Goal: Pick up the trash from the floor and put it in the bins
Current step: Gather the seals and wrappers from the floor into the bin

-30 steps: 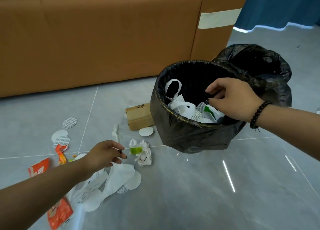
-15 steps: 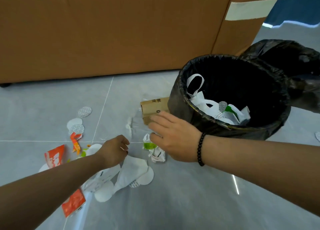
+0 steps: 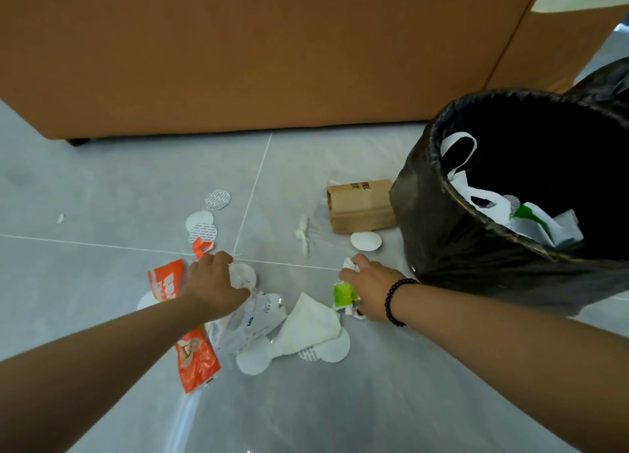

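Note:
Trash lies scattered on the grey tile floor. My right hand [image 3: 369, 287], with a black bead bracelet, grips a crumpled white and green wrapper [image 3: 343, 294] on the floor just left of the black-bagged bin [image 3: 442, 241]. My left hand [image 3: 212, 280] is curled over a white round disc [image 3: 244, 275], fingers and thumb at its edges. The bin holds white bags and a green-printed wrapper. Between my hands lie a white tissue [image 3: 306, 326] and a clear plastic wrapper [image 3: 253, 319].
A small cardboard box [image 3: 360, 204] lies against the bin, with a white disc [image 3: 366, 241] in front. Orange wrappers [image 3: 195, 360] and more discs [image 3: 218, 199] lie left. A brown sofa [image 3: 238, 61] closes off the back. A second black-bagged bin [image 3: 609, 78] stands behind.
My right hand left the bin, came down to the floor and closed on the crumpled wrapper. My left hand moved forward onto the white disc. The view dropped closer to the floor.

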`<state>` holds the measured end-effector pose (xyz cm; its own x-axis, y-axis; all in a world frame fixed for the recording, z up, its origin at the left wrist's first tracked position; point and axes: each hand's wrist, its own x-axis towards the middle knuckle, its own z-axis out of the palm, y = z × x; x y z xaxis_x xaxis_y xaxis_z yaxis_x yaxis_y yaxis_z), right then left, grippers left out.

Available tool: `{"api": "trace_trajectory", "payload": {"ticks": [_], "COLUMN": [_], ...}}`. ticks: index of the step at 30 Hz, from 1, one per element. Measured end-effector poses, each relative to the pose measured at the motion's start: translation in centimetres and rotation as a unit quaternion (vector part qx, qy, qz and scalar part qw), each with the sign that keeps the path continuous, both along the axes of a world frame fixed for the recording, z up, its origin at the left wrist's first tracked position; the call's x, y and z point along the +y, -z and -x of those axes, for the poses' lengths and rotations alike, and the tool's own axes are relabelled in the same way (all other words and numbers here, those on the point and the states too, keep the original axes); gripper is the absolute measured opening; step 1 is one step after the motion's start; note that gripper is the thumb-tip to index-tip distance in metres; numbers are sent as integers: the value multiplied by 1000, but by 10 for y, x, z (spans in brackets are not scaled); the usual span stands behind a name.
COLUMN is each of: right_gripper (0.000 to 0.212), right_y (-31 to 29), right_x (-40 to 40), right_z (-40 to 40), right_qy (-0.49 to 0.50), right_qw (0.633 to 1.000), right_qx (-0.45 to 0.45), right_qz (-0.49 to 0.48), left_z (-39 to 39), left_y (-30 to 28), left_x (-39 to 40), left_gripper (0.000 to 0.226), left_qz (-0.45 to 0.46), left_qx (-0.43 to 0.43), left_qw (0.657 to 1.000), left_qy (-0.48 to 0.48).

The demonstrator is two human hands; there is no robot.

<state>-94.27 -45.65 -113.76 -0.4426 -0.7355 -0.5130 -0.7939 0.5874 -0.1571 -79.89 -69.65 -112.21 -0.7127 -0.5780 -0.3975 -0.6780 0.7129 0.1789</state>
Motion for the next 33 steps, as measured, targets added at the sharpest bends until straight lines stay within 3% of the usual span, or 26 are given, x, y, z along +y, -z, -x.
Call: {"api": "trace_trajectory", "payload": {"ticks": [7,14,18,24,28,30,33], "right_gripper": [42,28,29,24,23,26,35], "right_y": [-13,-44,-77,-177,-231,-237,-226], "right_x": [13,43,55,71,94,107,126], "right_z": [-6,-22,-31,-24,10,38,74], "right_qy": [10,27,38,109,204,252,348], "right_qw": [998,994,986,934,871,852,851], "right_qx": [-10,-15,-34,13,50,106,148], "right_qz": [56,103,159,340,445,446,364], "left_z": [-21,-28,-21,4,20,24,29], "left_y": [12,4,-8,-40,-61,-68,-71], "left_x": [10,26,31,52,75,86,99], "left_gripper": [101,68,69,63,49,46,36], "left_qz": [-45,-100,-137,-277,-332,-357,-371], "left_qx": [-76,-10,51,179,226,231,224], "left_qw": [995,995,989,943,914,903,900], "left_qy": [-36,-14,-14,-40,-53,-60,-47]}}
